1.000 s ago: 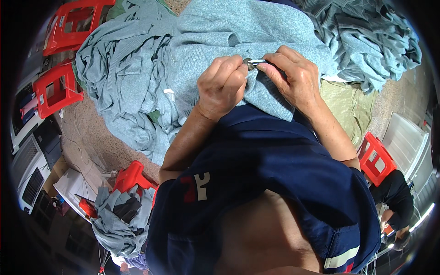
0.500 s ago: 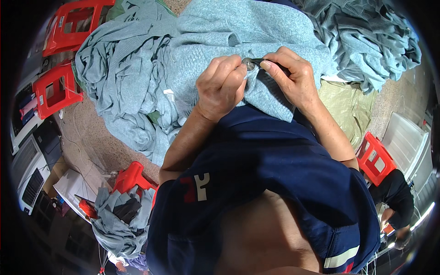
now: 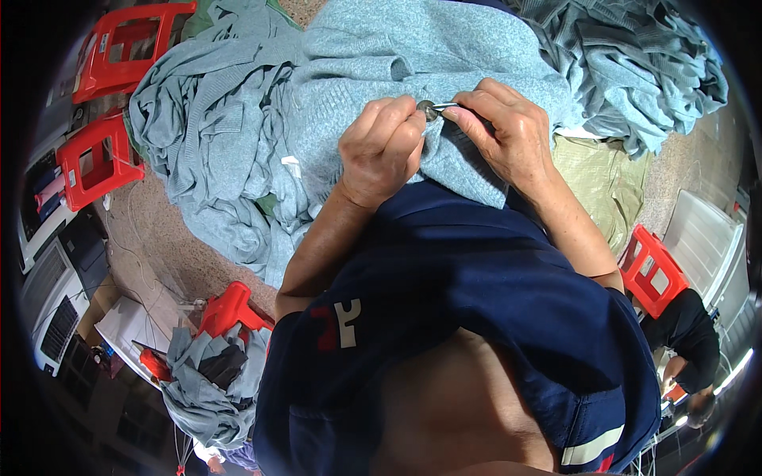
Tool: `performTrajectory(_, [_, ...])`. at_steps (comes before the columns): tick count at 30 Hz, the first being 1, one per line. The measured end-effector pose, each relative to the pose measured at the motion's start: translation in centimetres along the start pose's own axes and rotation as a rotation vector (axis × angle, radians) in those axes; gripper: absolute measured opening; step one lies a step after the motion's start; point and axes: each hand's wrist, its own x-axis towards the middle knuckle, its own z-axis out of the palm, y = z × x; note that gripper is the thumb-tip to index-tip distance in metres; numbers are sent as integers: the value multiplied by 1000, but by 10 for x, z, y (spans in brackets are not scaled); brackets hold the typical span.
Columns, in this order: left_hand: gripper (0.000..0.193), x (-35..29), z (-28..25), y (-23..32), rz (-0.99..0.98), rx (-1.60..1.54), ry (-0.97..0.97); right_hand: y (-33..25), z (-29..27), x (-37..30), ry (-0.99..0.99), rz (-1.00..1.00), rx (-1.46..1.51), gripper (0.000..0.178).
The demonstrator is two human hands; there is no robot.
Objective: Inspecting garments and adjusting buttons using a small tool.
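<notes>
A light blue-grey knit garment (image 3: 444,47) lies across my lap and spreads out ahead of me. My left hand (image 3: 382,151) is closed, pinching its edge beside a round, shiny dark button (image 3: 429,110). On the button's other side, my right hand (image 3: 508,131) grips a slim metal tool (image 3: 447,105) between thumb and forefinger. The tool's narrow end meets the button; most of its body is hidden in the palm, so its exact kind cannot be made out. Below the right hand, a corner of the knit (image 3: 468,170) hangs over my dark blue clothing.
Crumpled knit garments (image 3: 214,135) lie to the left, with another heap (image 3: 635,63) at the far right. An olive sheet (image 3: 599,186) lies under the right side. Red stools (image 3: 99,159) stand at the left; another red stool (image 3: 652,274) stands right, near a person in black (image 3: 689,337).
The tool in my right hand has turned slightly and now shows a bright metal edge against the button. My left hand keeps its pinch on the knit.
</notes>
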Motion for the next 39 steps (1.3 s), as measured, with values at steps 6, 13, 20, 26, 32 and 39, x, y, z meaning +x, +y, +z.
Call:
performTrajectory(6, [25, 1, 0, 0, -9, 5, -14, 1, 3, 0, -25, 76, 89, 22])
performTrajectory(13, [25, 1, 0, 0, -5, 2, -24, -2, 0, 0, -42, 97, 93, 20])
performTrajectory(20, [24, 1, -1, 1, -15, 6, -47, 0, 1, 1, -23, 53, 52, 21])
performTrajectory(26, [25, 1, 2, 0, 12, 16, -11, 0, 0, 1, -22, 23, 61, 16])
performTrajectory(32, [27, 1, 0, 0, 2, 3, -10, 1, 0, -2, -64, 200, 154, 22])
performTrajectory(39, [29, 8, -9, 4, -189, -18, -32, 3, -3, 2, -18, 45, 430, 36])
